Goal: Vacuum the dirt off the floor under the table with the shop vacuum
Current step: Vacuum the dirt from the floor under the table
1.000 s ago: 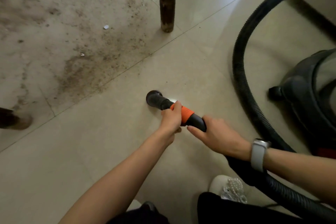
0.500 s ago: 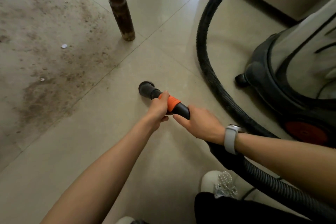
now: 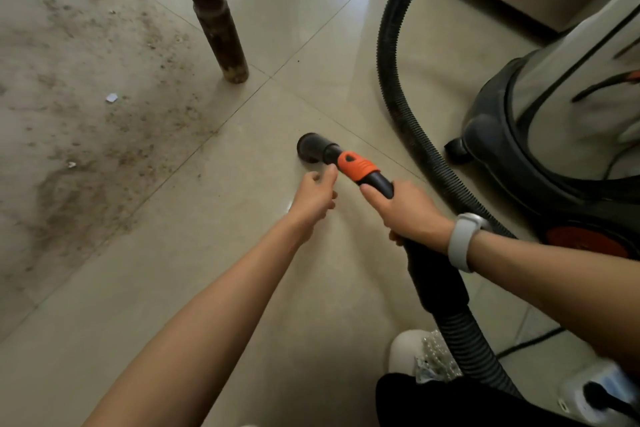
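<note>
1. Gripping the black wand (image 3: 377,182) behind its orange collar (image 3: 356,166), the right hand (image 3: 407,211) holds it firmly.
2. The left hand (image 3: 317,192) sits just beside the collar, fingers loosely curled, holding nothing.
3. The nozzle (image 3: 310,149) rests on clean tile; the dirt (image 3: 104,149) lies well to the left, near the table leg (image 3: 214,14).
4. Recommended: sweep the nozzle left, mouth flat to the floor, in slow overlapping passes.
5. Risk: the hose (image 3: 398,87) looping to the shop vacuum (image 3: 554,121) at right may drag; allow slack.
</note>
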A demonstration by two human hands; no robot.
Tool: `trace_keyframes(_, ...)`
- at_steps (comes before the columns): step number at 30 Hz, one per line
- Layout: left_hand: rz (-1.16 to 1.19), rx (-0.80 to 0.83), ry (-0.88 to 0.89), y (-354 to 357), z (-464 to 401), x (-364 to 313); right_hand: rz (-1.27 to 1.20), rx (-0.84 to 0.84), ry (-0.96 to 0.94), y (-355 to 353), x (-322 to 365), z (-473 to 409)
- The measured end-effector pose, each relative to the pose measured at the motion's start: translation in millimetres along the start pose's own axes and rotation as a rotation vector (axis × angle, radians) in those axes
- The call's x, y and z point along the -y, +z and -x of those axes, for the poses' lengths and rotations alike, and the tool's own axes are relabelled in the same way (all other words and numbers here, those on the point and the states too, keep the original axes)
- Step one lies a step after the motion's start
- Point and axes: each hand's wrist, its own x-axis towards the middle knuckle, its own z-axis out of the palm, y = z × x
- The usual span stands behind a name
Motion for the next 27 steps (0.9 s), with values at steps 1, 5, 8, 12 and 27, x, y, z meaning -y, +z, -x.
trace_keyframes(1, -0.07, -0.038, 0.013, -9, -4, 9, -0.044, -0.011, 0.025, -4, 1, -8)
trace_keyframes(5, -0.616, -0.17, -0.019, -42, -7, 57, -0.226, -0.032, 0.086, -13, 8, -30)
trace_keyframes(8, -0.906, -0.209, -0.041, -62, -5, 87, -0.263, -0.006, 0.066, 2, 18, -32)
trace_keyframes(12, -1.019, -0.202, -0.078, -83, -4, 115, -0.159, 0.125, -0.077, 32, 26, -18)
trace_keyframes(27, -0.987, -0.152, -0.01, -109, 0, 124, -0.153, 0.222, -0.074, 27, 51, -40)
